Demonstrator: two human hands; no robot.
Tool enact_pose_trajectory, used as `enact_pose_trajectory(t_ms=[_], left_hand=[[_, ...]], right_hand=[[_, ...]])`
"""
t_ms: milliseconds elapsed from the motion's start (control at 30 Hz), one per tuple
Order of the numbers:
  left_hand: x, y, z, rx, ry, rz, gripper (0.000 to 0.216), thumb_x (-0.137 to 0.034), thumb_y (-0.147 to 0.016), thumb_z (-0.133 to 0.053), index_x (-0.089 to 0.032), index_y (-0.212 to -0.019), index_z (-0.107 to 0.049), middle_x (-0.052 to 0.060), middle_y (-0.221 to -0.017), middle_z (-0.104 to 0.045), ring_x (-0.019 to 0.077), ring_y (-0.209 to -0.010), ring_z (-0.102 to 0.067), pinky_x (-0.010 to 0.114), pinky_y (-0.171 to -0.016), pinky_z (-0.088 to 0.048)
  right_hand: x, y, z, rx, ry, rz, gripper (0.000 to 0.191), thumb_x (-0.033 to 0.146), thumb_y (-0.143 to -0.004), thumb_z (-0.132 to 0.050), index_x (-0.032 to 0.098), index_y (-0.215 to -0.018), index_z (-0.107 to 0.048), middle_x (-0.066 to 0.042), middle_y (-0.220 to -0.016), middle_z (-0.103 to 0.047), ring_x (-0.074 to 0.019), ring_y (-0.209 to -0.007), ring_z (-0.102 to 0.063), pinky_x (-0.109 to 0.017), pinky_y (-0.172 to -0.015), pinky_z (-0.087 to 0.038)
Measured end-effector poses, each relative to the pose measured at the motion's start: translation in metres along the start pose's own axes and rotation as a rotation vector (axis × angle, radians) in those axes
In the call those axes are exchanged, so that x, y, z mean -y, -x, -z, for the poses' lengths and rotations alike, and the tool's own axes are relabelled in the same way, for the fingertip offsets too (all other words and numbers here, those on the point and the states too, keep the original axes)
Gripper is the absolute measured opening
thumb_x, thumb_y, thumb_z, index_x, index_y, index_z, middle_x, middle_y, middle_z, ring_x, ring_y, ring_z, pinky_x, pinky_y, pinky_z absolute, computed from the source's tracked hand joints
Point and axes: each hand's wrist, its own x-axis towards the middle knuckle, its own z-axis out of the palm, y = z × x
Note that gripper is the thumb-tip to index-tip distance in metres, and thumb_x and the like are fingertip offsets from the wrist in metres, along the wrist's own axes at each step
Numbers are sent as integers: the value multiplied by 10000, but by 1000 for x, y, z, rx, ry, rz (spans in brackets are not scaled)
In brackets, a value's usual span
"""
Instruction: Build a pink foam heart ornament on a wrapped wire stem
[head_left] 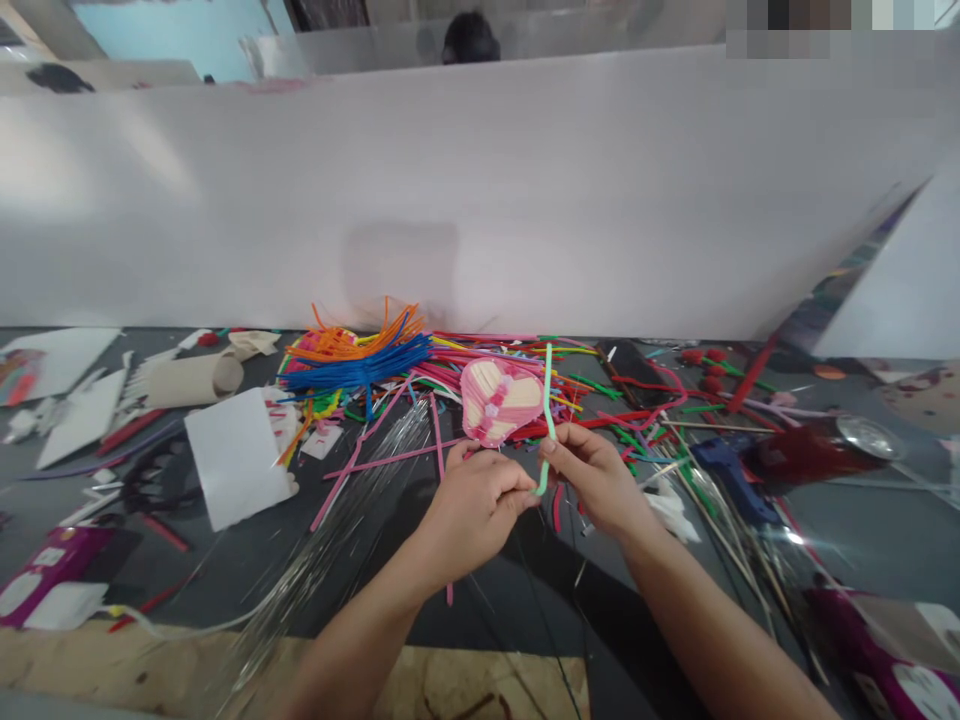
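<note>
A light green pipe cleaner [548,385] is held upright between my two hands, its lower end bent toward the left. The fingertips of my left hand [480,505] pinch that bent lower end. Slightly higher, my right hand [589,465] grips the stem between thumb and fingers. Just behind my hands lies a pink and cream heart-shaped piece [484,385] with small pink flowers on it. Pink pipe cleaners [367,435] cross on the dark table to the left of my left hand.
Bundles of blue pipe cleaners [360,368] and orange pipe cleaners [337,345] lie at the back. Thin metal wires [337,530] spread at left, near a white card [236,455]. On the right are a blue glue gun [731,480] and a red can [802,455]. A white partition [450,200] stands behind.
</note>
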Motion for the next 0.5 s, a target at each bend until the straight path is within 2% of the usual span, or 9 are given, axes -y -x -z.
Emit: enact_pose_trajectory(t_ms=[233,333,500], left_hand=[[-2,0,1,-1,11,6,80,-206,-798,-635,-198,-728,-599,-63,-748,-672,116,-778,-597,373,-1009,-230],[-3,0,2,2,32,0,50,-178,-790,-640,-205,-807,-602,-57,-785,-680,124,-815,-607,382,-1034,-207],[-1,3,4,-33,-40,-114,217,-161,-825,-595,-261,-1013,-638,-28,-880,-693,138,-902,-604,393,-1036,-213]], right_hand=[[-3,3,-2,37,-48,-30,272,408,-776,-668,177,-689,-554,46,-544,-543,-79,-482,-504,-198,-493,-407],[-5,3,-4,40,-108,-46,266,402,-767,-678,176,-687,-564,46,-547,-545,-74,-483,-496,-193,-490,-399],[-10,2,-6,64,-188,-96,273,389,-747,-697,175,-653,-557,52,-539,-535,-62,-460,-477,-183,-465,-381]])
